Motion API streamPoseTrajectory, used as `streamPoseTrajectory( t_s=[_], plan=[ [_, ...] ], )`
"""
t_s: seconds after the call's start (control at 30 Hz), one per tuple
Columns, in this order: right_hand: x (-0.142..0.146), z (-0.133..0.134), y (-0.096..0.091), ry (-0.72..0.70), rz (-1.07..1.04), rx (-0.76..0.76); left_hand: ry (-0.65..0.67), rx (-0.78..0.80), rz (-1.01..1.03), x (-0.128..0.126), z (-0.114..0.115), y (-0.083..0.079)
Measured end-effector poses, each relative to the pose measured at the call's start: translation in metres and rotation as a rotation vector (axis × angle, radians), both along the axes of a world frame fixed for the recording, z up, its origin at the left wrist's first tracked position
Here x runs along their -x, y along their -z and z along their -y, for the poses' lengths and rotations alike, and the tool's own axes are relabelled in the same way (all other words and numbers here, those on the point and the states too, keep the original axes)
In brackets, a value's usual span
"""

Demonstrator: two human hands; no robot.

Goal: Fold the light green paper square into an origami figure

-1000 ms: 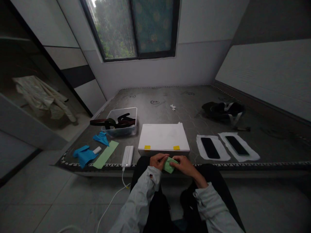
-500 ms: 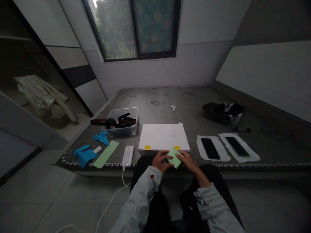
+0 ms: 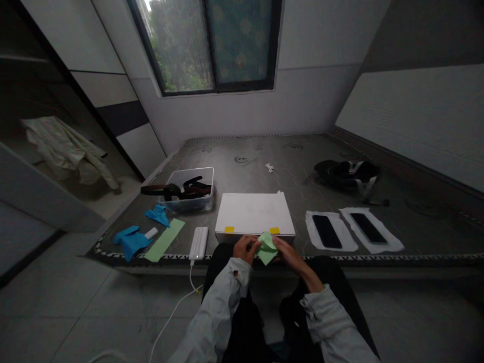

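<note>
Watching the head cam from my end, and it's pretty dim, but here's the scene. The person's left hand (image 3: 245,249) and right hand (image 3: 290,257) are low at bottom centre, both gripping a limp pale green sheet (image 3: 267,249), which has a soft folded flap on top. Can't tell if it's paper or thin film. The left grip is curled in on its left side and the right grip is pinching from the right, so the sheet hangs between them, right against the front edge of a flat white rectangular box (image 3: 254,214) with two yellow tape tabs (image 3: 275,230).

That box sits on a grey quilted mattress (image 3: 242,176). To its right are two black glass-faced phones (image 3: 327,232) laid on white sheets (image 3: 378,245). To its left there's a chunky white power bank (image 3: 198,243) with a thin white cable (image 3: 174,312) trailing to the floor, plus a long pale green strip (image 3: 164,240) and crumpled bright blue gloves (image 3: 130,242). Upper left of those, a clear plastic tub (image 3: 198,205) holds dark leather belts (image 3: 176,190). Grey sleeves (image 3: 215,307) come in from the bottom edge.
</note>
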State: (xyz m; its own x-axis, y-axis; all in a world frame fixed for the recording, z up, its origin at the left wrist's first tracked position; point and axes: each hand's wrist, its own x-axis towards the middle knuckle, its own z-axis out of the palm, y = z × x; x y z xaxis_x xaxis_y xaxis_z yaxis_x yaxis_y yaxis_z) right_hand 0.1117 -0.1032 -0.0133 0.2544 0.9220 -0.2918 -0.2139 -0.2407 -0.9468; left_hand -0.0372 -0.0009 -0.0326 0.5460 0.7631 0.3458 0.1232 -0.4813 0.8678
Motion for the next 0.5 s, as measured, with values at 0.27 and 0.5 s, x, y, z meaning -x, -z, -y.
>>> streamPoseTrajectory(
  t_s=[0.27, 0.5],
  plan=[
    [0.002, -0.005, 0.0, -0.127, 0.113, -0.123, -0.06, -0.069, -0.059, 0.001, -0.001, -0.005],
    [0.01, -0.003, -0.009, -0.076, 0.206, -0.059, -0.122, -0.094, -0.105, 0.001, 0.001, -0.007]
  ],
)
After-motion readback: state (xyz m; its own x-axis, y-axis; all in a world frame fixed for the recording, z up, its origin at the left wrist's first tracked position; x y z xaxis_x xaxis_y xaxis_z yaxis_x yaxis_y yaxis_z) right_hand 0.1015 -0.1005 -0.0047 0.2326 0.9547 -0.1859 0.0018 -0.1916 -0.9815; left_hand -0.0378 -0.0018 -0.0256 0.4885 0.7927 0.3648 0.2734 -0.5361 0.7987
